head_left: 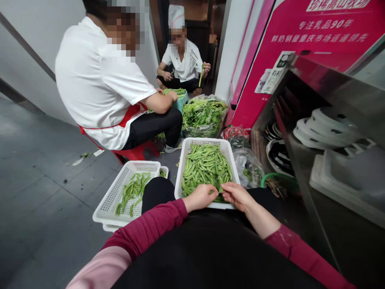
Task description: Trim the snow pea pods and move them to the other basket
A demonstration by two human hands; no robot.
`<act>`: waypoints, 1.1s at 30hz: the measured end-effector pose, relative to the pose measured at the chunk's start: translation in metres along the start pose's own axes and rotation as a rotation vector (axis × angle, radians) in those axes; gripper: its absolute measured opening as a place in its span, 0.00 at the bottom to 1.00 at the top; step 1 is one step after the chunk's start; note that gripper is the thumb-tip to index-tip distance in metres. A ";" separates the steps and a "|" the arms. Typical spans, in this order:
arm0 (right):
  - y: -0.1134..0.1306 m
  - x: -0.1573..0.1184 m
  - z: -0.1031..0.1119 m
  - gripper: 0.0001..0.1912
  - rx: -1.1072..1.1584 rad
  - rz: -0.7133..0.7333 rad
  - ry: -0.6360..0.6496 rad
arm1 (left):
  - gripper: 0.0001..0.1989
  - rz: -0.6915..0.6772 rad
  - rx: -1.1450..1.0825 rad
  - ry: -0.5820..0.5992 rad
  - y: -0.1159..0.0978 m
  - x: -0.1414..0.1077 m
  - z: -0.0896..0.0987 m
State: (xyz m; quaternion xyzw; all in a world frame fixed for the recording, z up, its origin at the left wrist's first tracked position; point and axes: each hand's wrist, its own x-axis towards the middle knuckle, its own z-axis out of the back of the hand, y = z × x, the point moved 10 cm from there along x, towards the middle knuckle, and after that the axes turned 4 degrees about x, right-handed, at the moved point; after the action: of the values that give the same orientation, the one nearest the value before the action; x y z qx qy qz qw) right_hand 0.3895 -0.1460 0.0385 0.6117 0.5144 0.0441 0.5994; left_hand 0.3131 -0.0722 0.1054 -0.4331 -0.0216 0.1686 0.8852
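A white perforated basket (178,176) full of green pea pods (204,162) sits between my knees. Over its near edge, my right hand (236,195) pinches a single pea pod (221,188) between thumb and fingers. My left hand (201,196) meets it from the other side, thumb and fingertips closed at the pod's end; the exact contact is partly hidden. To my left, by my knee, a second white basket (105,204) holds fewer pea pods (134,190).
One person in a white shirt (96,80) sits on a red stool (135,152) at left; another (185,60) crouches behind, holding a green stalk. Leafy greens (206,112) fill a bag ahead. A metal shelf (300,160) with white dishes and a green-rimmed basin (266,178) stand at right.
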 end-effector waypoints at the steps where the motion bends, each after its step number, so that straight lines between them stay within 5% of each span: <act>1: -0.001 -0.002 -0.005 0.09 0.055 -0.021 0.021 | 0.12 -0.039 0.053 0.000 -0.005 0.001 0.000; 12: -0.004 -0.019 -0.031 0.12 0.073 -0.043 0.198 | 0.09 -0.242 0.296 0.049 -0.029 -0.007 -0.002; 18: 0.004 -0.042 -0.045 0.13 0.103 -0.071 0.379 | 0.11 0.086 0.204 -0.289 0.026 0.010 0.064; 20: 0.004 -0.048 -0.045 0.12 0.124 -0.088 0.413 | 0.11 0.082 0.217 -0.319 0.028 0.012 0.074; 24: 0.002 -0.051 -0.042 0.11 0.138 -0.110 0.425 | 0.13 -0.195 0.395 -0.228 -0.016 0.002 0.055; 28: 0.001 -0.053 -0.041 0.10 0.082 -0.109 0.463 | 0.15 -0.376 0.689 0.019 -0.047 -0.016 0.017; 33: 0.004 -0.059 -0.044 0.13 -0.503 0.030 0.495 | 0.09 -0.460 0.815 0.254 -0.051 -0.028 -0.006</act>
State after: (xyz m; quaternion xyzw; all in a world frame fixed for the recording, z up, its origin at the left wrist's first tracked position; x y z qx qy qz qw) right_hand 0.3353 -0.1548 0.0868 0.4233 0.6082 0.3248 0.5877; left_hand 0.3024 -0.1147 0.1438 -0.0520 0.0594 -0.0913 0.9927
